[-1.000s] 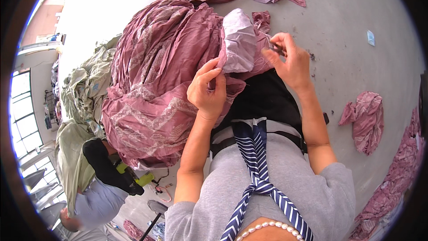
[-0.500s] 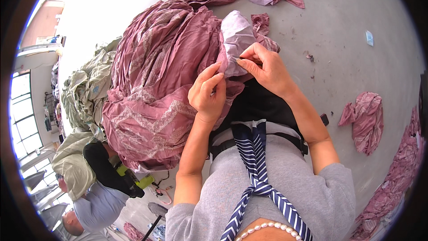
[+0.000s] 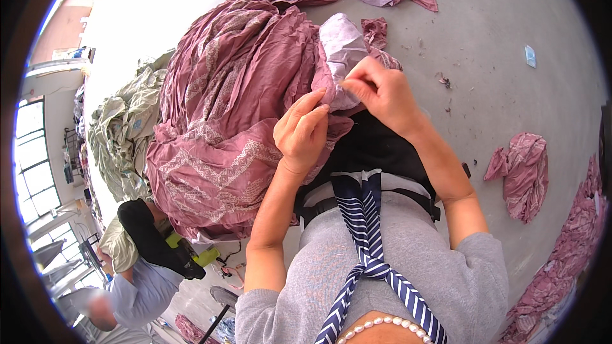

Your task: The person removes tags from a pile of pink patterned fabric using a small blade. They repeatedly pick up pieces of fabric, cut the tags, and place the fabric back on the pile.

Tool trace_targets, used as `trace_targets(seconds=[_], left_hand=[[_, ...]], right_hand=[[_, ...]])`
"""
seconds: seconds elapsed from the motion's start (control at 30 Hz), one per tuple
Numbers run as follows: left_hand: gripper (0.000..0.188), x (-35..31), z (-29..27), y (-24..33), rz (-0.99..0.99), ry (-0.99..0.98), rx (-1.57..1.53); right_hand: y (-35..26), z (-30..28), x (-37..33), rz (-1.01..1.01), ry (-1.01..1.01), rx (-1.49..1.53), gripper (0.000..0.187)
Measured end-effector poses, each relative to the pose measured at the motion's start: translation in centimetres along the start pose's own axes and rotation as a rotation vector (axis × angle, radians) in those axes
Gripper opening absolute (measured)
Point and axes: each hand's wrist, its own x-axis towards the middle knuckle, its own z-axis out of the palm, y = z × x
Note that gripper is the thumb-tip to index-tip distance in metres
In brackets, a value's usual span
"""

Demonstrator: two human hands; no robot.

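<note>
A big heap of dusty-pink patterned fabric (image 3: 236, 83), crumpled and banded with pale lace-like trim, spreads in front of me and to the left. At its right side one part is turned back, showing a pale lilac-white underside (image 3: 341, 41). My left hand (image 3: 301, 130) is closed, pinching the pink cloth's edge between thumb and fingertips. Just to the right, my right hand (image 3: 382, 95) is closed too, thumb and forefinger pressed together beside the pale underside. Whatever its slightly blurred fingertips hold is too small to make out.
Green-grey cloth (image 3: 127, 127) lies left of the heap. A co-worker in a light blue shirt (image 3: 146, 293) bends at lower left, holding pale green cloth. A pink cloth bundle (image 3: 526, 175) and a light blue scrap (image 3: 530, 56) lie on the grey floor; more pink fabric (image 3: 561, 261) borders the right.
Both hands have shifted slightly; my right thumb and forefinger have closed tighter and turned at the cloth's edge. The co-worker has lowered the pale green cloth.
</note>
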Motion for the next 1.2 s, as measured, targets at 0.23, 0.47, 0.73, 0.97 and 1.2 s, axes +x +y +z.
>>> trace_targets(seconds=[0.23,0.47,0.73,0.97,1.2], left_hand=[[0.019,-0.3,0.1,-0.2,-0.070,0.057,-0.001],[0.018,-0.2,-0.1,-0.3,-0.035,0.030,0.029],[0.017,0.0,-0.2,0.0,0.014,-0.021,0.052],[0.017,-0.4,-0.2,0.2,-0.096,0.031,0.018],[0.018,-0.4,0.0,0.2,-0.224,0.036,-0.092]], right_hand=[[1.9,-0.8,-0.5,0.289,0.049,0.398,0.015],[0.1,-0.3,-1.3,-0.005,-0.024,-0.058,0.024],[-0.6,0.1,-0.7,-0.065,-0.062,-0.152,0.027],[0.9,0.7,-0.8,0.088,0.132,0.335,0.021],[0.4,0.5,0.7,0.246,-0.170,0.422,0.035]])
